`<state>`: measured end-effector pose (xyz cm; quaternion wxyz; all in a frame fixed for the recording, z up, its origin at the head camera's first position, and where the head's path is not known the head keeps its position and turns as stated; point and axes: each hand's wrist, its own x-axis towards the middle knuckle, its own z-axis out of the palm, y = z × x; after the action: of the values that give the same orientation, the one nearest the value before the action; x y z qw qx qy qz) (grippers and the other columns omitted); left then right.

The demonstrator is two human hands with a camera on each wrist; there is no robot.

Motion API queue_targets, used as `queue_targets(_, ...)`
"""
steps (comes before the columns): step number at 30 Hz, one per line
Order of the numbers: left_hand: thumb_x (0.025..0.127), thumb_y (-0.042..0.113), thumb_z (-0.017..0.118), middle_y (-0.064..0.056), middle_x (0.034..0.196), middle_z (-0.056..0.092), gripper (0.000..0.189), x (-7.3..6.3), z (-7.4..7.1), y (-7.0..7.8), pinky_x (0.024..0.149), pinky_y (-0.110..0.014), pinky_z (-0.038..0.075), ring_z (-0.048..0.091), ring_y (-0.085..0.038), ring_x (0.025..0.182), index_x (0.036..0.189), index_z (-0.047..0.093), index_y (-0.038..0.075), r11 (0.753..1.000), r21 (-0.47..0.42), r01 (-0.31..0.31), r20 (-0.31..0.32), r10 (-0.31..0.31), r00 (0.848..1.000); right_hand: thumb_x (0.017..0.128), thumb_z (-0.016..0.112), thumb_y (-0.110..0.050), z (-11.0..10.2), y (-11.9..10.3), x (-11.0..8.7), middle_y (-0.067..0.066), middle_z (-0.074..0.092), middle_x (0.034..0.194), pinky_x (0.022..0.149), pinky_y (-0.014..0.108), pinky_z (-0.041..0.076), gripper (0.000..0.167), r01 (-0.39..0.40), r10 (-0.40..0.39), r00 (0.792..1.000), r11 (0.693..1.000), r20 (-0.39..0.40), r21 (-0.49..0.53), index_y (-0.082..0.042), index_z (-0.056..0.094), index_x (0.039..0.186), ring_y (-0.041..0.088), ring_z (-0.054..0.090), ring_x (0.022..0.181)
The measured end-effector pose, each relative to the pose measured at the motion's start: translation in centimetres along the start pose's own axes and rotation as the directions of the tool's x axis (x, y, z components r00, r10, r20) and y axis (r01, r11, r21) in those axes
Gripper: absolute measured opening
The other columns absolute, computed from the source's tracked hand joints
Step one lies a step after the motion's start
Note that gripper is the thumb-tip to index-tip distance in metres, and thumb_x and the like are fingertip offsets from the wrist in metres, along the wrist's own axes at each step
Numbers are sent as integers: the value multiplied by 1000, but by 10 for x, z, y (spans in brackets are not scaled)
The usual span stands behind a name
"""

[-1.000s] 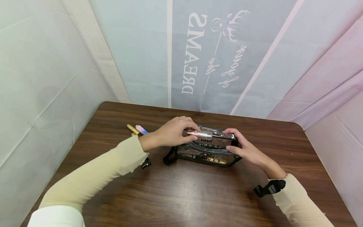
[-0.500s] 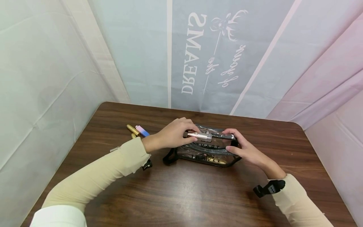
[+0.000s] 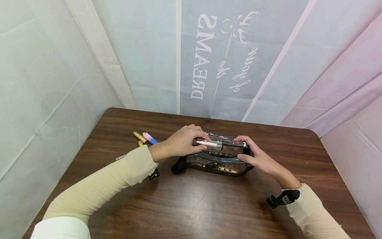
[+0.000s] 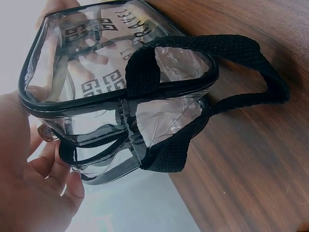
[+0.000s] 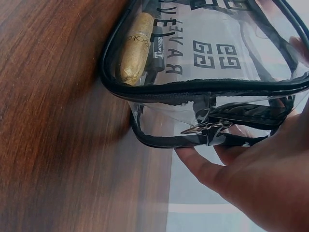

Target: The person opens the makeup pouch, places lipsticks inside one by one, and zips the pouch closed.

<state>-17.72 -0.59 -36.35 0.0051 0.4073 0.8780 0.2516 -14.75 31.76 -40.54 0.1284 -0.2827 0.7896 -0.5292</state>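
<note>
My left hand (image 3: 188,141) pinches a shiny pinkish tube with a clear end (image 3: 212,144), over the top of a clear plastic zip pouch (image 3: 206,163). In the left wrist view only the tube's round rose-coloured end (image 4: 47,133) shows between the fingers. The pouch has black piping, black printing and a black strap (image 4: 270,87). My right hand (image 3: 262,159) grips the pouch at its right end, beside the zip pull (image 5: 200,128). Low inside the pouch lie a gold tube (image 5: 135,53) and a black tube (image 5: 157,53).
Left of the pouch on the brown wooden table (image 3: 179,205) lie a pink-and-blue tube (image 3: 150,138), a gold tube (image 3: 139,136), another gold piece partly hidden by my left arm, and a thin clear item (image 3: 120,157) by the sleeve. A printed curtain (image 3: 155,66) hangs behind.
My left hand has shifted very slightly with the tube, staying over the pouch. The left sleeve has moved a little, uncovering the thin clear item. My right hand keeps its hold.
</note>
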Motion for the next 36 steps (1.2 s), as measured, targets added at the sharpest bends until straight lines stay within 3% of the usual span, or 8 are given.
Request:
queue_targets(22,96,29,74,4,111,67,28,2,0,-1,93,-39,44,57,-15,101,121,73,18,1000,-2,13,32,-13,999,102,55,1,-2,0,1,20,31,150,93,23,50,46,-16,16,1000,1000,10,12,-4,36,144,27,53,130)
queue_targets(36,96,31,74,1,111,67,29,4,-3,-1,92,-39,44,57,-16,102,122,72,18,1000,-19,19,39,-18,999,102,55,1,-3,-2,3,22,34,147,91,24,50,46,-7,7,1000,1000,8,6,-4,36,144,23,54,127)
